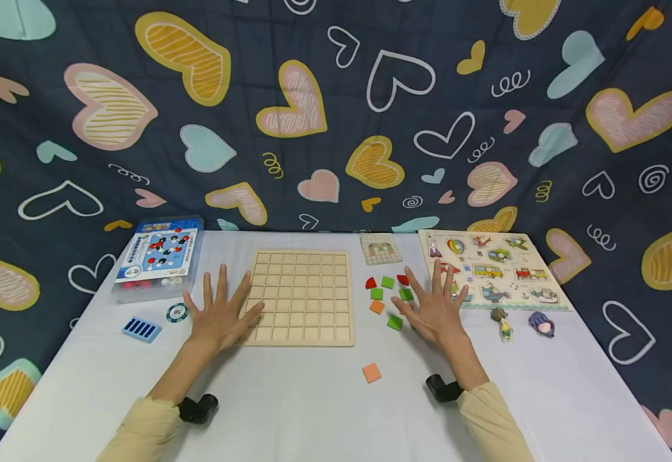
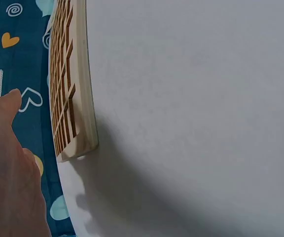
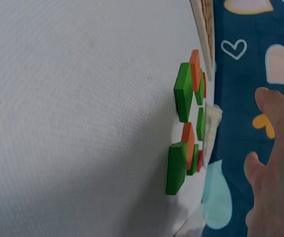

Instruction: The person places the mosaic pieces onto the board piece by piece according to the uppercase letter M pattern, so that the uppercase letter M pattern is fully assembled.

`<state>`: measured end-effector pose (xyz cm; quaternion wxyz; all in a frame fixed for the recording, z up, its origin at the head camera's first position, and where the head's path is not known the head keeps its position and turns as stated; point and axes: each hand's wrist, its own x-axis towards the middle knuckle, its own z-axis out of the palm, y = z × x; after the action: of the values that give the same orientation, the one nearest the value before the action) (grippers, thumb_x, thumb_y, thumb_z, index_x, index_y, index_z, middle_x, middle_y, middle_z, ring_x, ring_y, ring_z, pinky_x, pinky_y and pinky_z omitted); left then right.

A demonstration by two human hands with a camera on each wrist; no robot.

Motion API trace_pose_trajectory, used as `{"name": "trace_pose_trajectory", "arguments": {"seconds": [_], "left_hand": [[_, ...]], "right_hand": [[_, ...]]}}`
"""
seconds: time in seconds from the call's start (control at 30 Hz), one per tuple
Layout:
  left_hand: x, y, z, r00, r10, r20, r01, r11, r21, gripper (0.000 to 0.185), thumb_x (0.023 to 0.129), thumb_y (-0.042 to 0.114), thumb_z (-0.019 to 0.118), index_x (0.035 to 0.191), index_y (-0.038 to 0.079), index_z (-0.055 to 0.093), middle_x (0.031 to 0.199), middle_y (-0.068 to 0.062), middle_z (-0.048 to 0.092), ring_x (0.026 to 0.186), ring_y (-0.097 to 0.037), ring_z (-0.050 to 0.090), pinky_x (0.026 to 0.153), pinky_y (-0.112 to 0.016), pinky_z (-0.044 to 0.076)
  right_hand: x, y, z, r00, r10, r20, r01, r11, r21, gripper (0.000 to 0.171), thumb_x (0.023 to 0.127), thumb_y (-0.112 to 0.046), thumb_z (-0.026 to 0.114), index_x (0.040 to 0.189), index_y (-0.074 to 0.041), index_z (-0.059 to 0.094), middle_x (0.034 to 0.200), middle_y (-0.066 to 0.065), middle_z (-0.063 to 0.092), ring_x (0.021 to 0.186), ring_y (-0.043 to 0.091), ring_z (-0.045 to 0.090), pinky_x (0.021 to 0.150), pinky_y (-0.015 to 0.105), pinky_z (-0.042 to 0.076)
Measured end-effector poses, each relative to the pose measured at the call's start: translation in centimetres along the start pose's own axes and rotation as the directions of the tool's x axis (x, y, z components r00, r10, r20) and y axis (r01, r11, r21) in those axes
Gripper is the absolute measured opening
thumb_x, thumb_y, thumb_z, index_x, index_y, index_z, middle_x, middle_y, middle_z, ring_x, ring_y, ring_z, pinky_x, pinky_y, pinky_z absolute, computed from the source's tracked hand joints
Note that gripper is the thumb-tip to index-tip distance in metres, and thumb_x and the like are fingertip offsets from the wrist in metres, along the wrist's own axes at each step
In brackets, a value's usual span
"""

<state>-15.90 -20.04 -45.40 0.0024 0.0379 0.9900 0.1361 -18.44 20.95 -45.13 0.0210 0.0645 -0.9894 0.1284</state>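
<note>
My left hand (image 1: 217,316) is spread with straight fingers over the left edge of a wooden grid board (image 1: 307,298) and holds nothing. In the left wrist view, the board's corner (image 2: 80,143) shows beside that hand (image 2: 9,173). Fingers apart, my right hand (image 1: 436,311) hovers by several loose tiles, also holding nothing. Among them are a green square tile (image 1: 394,322), an orange square tile (image 1: 377,307) and a red quarter-round tile (image 1: 370,283). A lone orange tile (image 1: 372,373) lies nearer the front. The right wrist view shows green tiles (image 3: 183,91) left of the hand (image 3: 277,163).
At the back left stands a plastic box (image 1: 157,260), with a blue slotted piece (image 1: 142,329) and a poker chip (image 1: 177,312) before it. A small pattern card (image 1: 380,249) lies behind the tiles. Rightward are a picture puzzle board (image 1: 520,292) and two figurines (image 1: 504,326).
</note>
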Motion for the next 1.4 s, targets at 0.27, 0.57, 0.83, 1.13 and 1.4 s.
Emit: {"name": "trace_pose_trajectory", "arguments": {"seconds": [0.27,0.57,0.83,1.13,1.4], "left_hand": [[-1.6,-0.7,0.1,0.999,0.041,0.028,-0.04,0.999,-0.014,0.076,0.094,0.063,0.036,0.153,0.017,0.023,0.158,-0.023,-0.004,0.141,-0.05,-0.007,0.098,-0.074,-0.016],[-3.2,-1.4,-0.5,0.991,0.132,0.029,-0.132,0.991,0.0,0.075,0.092,0.06,0.046,0.151,0.018,0.028,0.159,-0.02,0.004,0.141,-0.049,0.0,0.102,-0.074,-0.007],[-3.5,-2.9,-0.9,0.963,0.265,0.046,-0.264,0.964,-0.019,0.072,0.089,0.055,0.057,0.148,0.021,0.037,0.158,-0.015,0.017,0.143,-0.045,0.009,0.106,-0.072,0.007],[-2.4,-4.8,-1.4,0.877,0.479,0.03,-0.475,0.875,-0.091,0.052,0.083,0.048,0.07,0.126,0.018,0.064,0.149,-0.012,0.041,0.138,-0.043,0.027,0.106,-0.062,0.029],[-2.0,-4.8,-1.1,0.889,0.44,0.125,-0.418,0.893,-0.168,0.047,0.085,0.039,0.07,0.125,0.015,0.064,0.15,-0.012,0.038,0.137,-0.04,0.033,0.101,-0.059,0.037]], "right_hand": [[-0.4,-0.3,0.1,1.0,-0.017,-0.009,0.017,0.999,0.027,0.074,0.09,-0.066,0.044,0.151,-0.026,0.029,0.158,0.021,-0.011,0.14,0.046,-0.019,0.097,0.079,-0.006],[-0.7,-0.8,-0.1,0.999,-0.024,0.03,0.023,0.999,0.037,0.076,0.09,-0.068,0.042,0.152,-0.027,0.027,0.158,0.02,-0.015,0.14,0.045,-0.02,0.098,0.079,-0.006],[-1.1,-1.0,-0.5,0.997,-0.034,0.067,0.03,0.998,0.059,0.076,0.09,-0.069,0.041,0.152,-0.027,0.025,0.157,0.021,-0.015,0.14,0.048,-0.014,0.099,0.077,-0.009],[-1.5,-1.2,-0.9,0.995,-0.079,0.068,0.07,0.99,0.123,0.071,0.094,-0.063,0.04,0.153,-0.028,0.023,0.157,0.024,-0.008,0.141,0.045,-0.016,0.099,0.079,-0.001],[-1.2,-1.4,-1.6,0.99,-0.13,0.051,0.109,0.95,0.292,0.063,0.098,-0.052,0.039,0.153,-0.025,0.022,0.158,0.023,-0.006,0.142,0.047,-0.01,0.104,0.074,0.002]]}}
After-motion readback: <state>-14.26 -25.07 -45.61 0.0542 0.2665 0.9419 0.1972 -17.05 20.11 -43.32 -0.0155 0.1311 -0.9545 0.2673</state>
